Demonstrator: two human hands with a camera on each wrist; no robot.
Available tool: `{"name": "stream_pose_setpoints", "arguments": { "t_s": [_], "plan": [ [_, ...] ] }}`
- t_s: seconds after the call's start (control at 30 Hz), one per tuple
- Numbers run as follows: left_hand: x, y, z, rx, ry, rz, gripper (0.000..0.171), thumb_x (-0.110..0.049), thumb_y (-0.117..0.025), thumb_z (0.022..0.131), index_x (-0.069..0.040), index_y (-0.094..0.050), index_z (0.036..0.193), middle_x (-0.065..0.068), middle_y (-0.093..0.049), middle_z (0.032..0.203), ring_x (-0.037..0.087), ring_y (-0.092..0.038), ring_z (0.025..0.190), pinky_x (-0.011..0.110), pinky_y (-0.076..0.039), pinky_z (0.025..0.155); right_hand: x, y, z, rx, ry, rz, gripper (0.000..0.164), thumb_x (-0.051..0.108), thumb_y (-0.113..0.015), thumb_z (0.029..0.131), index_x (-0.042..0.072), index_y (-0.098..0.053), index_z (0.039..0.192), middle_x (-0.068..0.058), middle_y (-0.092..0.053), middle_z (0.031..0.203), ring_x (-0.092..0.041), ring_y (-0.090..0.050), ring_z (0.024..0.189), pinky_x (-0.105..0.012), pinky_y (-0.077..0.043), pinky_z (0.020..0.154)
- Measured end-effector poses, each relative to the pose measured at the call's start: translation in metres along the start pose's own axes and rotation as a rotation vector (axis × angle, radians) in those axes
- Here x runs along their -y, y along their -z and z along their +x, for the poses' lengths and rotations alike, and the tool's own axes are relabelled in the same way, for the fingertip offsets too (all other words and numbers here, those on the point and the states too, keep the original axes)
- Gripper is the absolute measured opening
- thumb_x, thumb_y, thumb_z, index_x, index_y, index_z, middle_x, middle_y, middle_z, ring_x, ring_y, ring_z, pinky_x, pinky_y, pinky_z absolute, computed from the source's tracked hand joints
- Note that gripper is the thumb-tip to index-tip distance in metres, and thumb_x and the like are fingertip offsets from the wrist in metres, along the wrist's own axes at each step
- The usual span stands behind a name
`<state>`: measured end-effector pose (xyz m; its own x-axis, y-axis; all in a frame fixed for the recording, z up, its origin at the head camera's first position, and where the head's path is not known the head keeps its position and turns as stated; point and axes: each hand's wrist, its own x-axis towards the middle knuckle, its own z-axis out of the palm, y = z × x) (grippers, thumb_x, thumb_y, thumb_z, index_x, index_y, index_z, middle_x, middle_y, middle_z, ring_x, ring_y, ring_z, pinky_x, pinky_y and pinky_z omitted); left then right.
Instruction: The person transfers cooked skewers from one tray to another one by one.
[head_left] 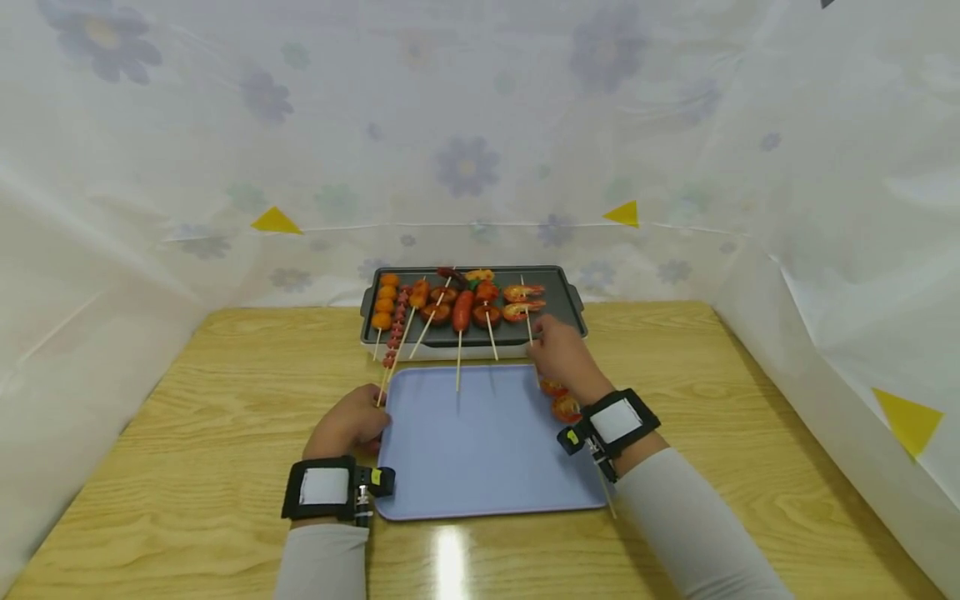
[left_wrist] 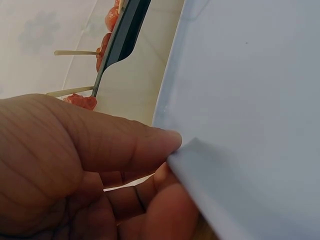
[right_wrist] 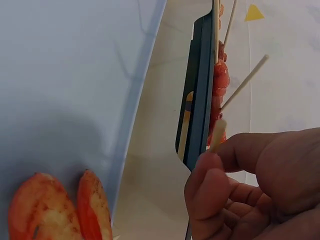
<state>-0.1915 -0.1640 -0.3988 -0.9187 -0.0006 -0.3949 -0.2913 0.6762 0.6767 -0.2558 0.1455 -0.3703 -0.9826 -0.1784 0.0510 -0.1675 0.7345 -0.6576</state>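
My left hand (head_left: 352,421) grips the far left corner of a pale blue tray (head_left: 480,450), thumb (left_wrist: 155,142) on its rim and fingers under it. At the near right side of a dark grill pan (head_left: 558,296), my right hand (head_left: 566,354) pinches the wooden stick (right_wrist: 218,134) of a shrimp skewer (head_left: 522,312). Two orange shrimps on that skewer lie on the pan. Another shrimp skewer (head_left: 566,408) lies along the tray's right side, partly hidden by my right wrist.
The pan also holds an orange ball skewer (head_left: 386,302), a pink meat skewer (head_left: 397,325), a sausage skewer (head_left: 462,310), mushroom skewers (head_left: 487,316) and others. Several sticks overhang its near edge towards the tray. Pan and tray stand on a wooden table (head_left: 697,433), with white flowered sheeting (head_left: 465,100) around it.
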Motion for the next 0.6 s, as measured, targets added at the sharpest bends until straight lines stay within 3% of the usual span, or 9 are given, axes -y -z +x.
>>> {"name": "stream_pose_setpoints", "arguments": {
  "t_s": [0.3, 0.6],
  "plan": [
    [0.0, 0.0005, -0.0013, -0.005, -0.004, 0.004, 0.032, -0.001, -0.054, 0.086, 0.004, -0.051, 0.118, 0.018, -0.056, 0.091, 0.026, -0.059, 0.068, 0.032, -0.05, 0.056, -0.0027, -0.0041, -0.0023, -0.07, 0.04, -0.081, 0.029, 0.004, -0.058, 0.091, -0.006, -0.053, 0.118, -0.006, -0.055, 0.073, -0.017, -0.049, 0.054, -0.031, -0.039, 0.053],
    [0.0, -0.001, 0.0002, -0.002, 0.007, -0.003, 0.034, -0.001, -0.055, 0.087, 0.005, -0.051, 0.12, 0.018, -0.056, 0.092, 0.026, -0.059, 0.068, 0.031, -0.051, 0.055, -0.0057, -0.007, -0.0058, -0.001, -0.007, -0.047, 0.043, 0.004, -0.057, 0.092, -0.004, -0.043, 0.132, -0.008, -0.054, 0.072, -0.017, -0.049, 0.047, -0.031, -0.04, 0.047]
  ]
}}
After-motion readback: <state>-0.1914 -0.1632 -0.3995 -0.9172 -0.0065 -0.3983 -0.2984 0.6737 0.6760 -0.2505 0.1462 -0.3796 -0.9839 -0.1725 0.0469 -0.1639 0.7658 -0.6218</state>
